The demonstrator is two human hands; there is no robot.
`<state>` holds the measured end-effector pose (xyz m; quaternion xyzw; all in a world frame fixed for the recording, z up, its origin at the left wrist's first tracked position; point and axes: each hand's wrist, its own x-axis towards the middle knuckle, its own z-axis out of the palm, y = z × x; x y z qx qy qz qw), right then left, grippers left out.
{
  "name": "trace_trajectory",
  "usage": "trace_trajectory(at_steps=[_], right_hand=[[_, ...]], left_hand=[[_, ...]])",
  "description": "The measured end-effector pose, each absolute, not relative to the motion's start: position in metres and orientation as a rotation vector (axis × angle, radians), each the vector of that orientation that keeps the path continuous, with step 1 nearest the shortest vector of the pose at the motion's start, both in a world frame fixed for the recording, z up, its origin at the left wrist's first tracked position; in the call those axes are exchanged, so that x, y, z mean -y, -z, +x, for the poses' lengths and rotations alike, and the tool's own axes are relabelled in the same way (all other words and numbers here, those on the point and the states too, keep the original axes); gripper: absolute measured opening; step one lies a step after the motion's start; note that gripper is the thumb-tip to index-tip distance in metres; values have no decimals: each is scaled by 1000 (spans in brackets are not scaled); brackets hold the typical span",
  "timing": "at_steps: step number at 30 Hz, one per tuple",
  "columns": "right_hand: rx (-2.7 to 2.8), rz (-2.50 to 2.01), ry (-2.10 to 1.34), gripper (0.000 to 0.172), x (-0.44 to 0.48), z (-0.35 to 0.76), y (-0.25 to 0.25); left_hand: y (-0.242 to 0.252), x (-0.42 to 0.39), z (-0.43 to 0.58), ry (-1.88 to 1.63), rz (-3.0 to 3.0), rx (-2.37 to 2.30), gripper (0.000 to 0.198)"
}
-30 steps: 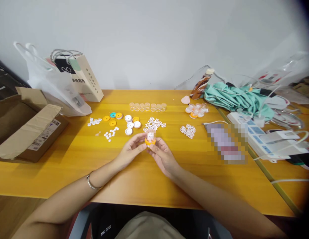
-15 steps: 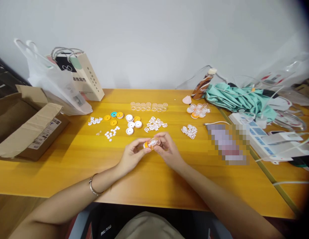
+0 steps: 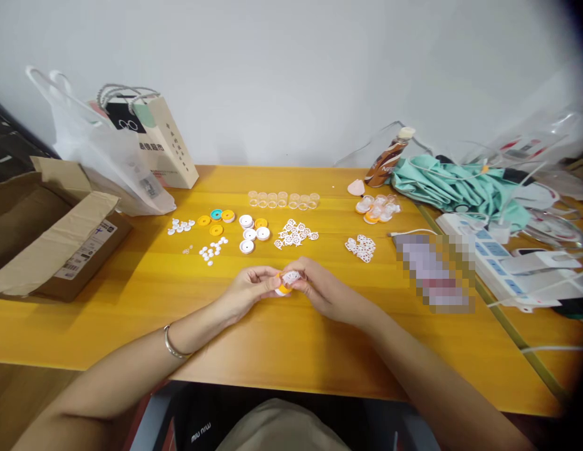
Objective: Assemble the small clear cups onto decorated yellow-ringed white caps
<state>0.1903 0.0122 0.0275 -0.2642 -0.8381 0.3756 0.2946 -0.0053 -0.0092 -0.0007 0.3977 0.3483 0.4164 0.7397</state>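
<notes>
Between both hands, low over the table, is a small plastic capsule with an orange-and-white cap [image 3: 282, 290] and a white openwork piece [image 3: 292, 275] at its upper end. The fingers of my left hand [image 3: 252, 289] pinch the cap side. My right hand [image 3: 320, 289] has its thumb and fingers closed round the other end, hiding much of it. Just beyond the hands lie white openwork pieces [image 3: 295, 233]. White and yellow round caps [image 3: 248, 234] are to their left, and a row of clear cups [image 3: 282, 200] stands farther back.
Small white discs [image 3: 211, 252] lie at left, near a cardboard box [image 3: 89, 250] and bags [image 3: 171, 150]. At right are finished-looking capsules [image 3: 378, 208], more openwork pieces [image 3: 361, 248], a pixelated flat object [image 3: 429, 270], a bottle [image 3: 387, 160], teal fabric [image 3: 455, 185] and a power strip [image 3: 495, 263].
The capsule has been turned so its cap points more downward, and both hands have dropped slightly toward me. My right hand now covers more of the clear end.
</notes>
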Motion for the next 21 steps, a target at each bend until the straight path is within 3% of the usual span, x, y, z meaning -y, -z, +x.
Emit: trace_trajectory(at_steps=[12,21], right_hand=[[2434,-440,-979,27,-10,193,-56],[2061,-886,-1044,21,-25,177,-46]], left_hand=[[-1,13,-12,-722,675,-469,29],[-13,10,-6,-1214,1054,-851,27]])
